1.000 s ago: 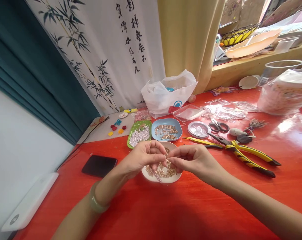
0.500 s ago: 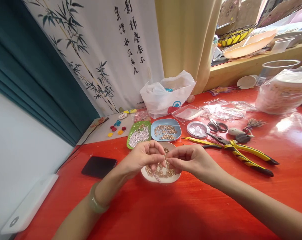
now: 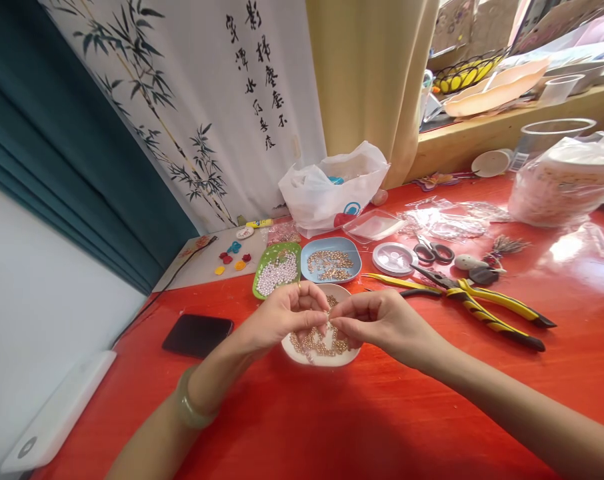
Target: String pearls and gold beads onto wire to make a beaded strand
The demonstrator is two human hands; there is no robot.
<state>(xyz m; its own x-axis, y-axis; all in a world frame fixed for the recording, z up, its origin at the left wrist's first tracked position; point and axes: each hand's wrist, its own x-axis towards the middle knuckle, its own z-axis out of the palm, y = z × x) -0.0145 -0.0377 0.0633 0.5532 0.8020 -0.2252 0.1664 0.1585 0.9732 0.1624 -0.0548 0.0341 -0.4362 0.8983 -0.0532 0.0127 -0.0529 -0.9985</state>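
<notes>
Over a white dish (image 3: 293,357) of gold beads (image 3: 327,345), both hands meet fingertip to fingertip. My left hand (image 3: 293,312), with a green bangle on the wrist, is closed in a pinch. A short strand of pale pink beads (image 3: 309,356) hangs below its fingers. My right hand (image 3: 377,320) pinches at the same spot with thumb and forefinger; what sits between those tips is too small to make out. Just behind are a green dish (image 3: 257,288) with white pearl beads (image 3: 278,273) and a blue dish (image 3: 307,274) with gold pieces (image 3: 331,263).
Yellow-black pliers (image 3: 475,303) lie to the right, near scissors (image 3: 435,251) and a round clear lid (image 3: 395,258). A black phone (image 3: 197,335) lies left. Behind stand a white plastic bag (image 3: 312,193) and clear packets (image 3: 447,217). A wrapped tub (image 3: 562,183) is far right.
Both hands keep their pinch at nearly the same place. The hanging bead strand has swung slightly left, and the whole view has shifted a little.
</notes>
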